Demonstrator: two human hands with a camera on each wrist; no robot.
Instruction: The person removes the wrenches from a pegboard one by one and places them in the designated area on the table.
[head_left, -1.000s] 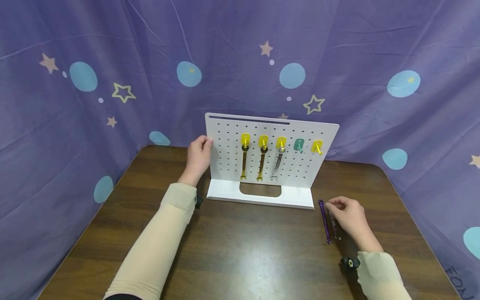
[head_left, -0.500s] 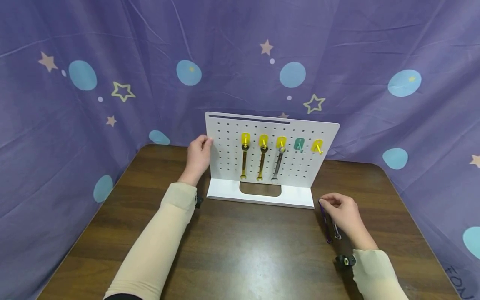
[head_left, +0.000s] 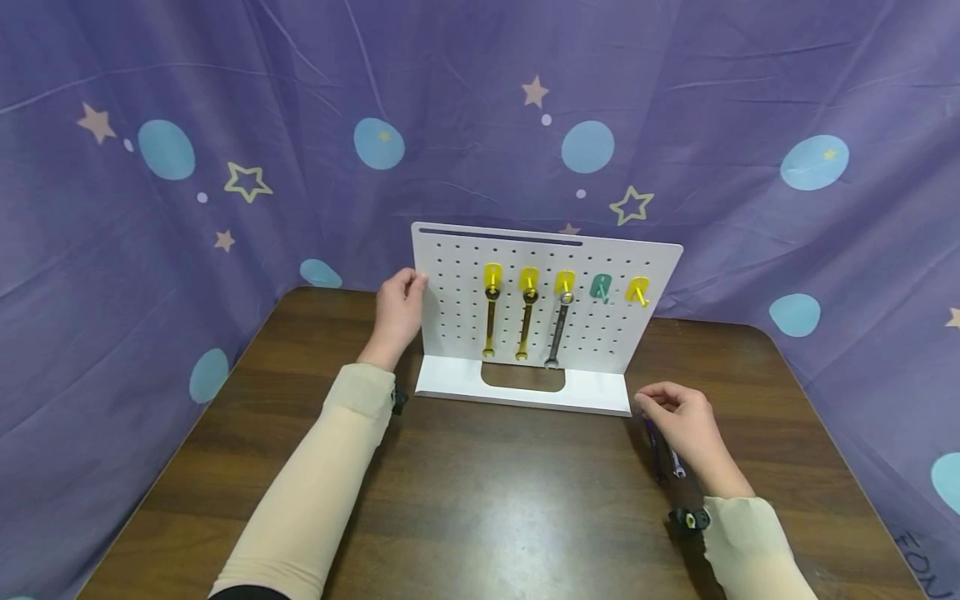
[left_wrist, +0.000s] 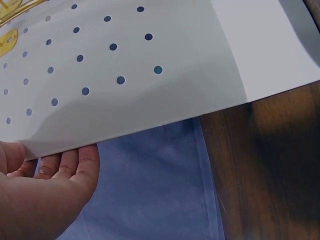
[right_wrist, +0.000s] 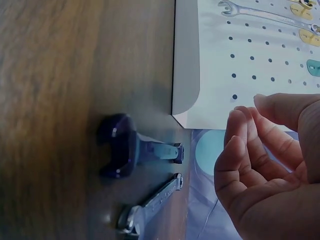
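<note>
In the head view, the left hand (head_left: 397, 308) pinches the left edge of a white pegboard (head_left: 457, 321) that stands upright on the brown table (head_left: 480, 483). Across the board sit four yellow hooks (head_left: 492, 275) and one green hook (head_left: 602, 287), the green one fourth from the left. From the first two yellow hooks hang two gold wrenches (head_left: 491, 325), and from the third a hanging silver wrench (head_left: 561, 329). Near the board's right corner, the right hand (head_left: 686, 421) hovers over a purple wrench (head_left: 652, 442) and a loose silver wrench (head_left: 677, 463), partly covering both. A purple curtain (head_left: 480, 108) hangs behind.

In the left wrist view, the thumb lies on the board's front and the fingers behind its edge.

In the right wrist view, the thumb and loosely bent fingers hold nothing, a small gap between their tips; both loose wrenches lie on the table, side by side and apart from the hand.
</note>
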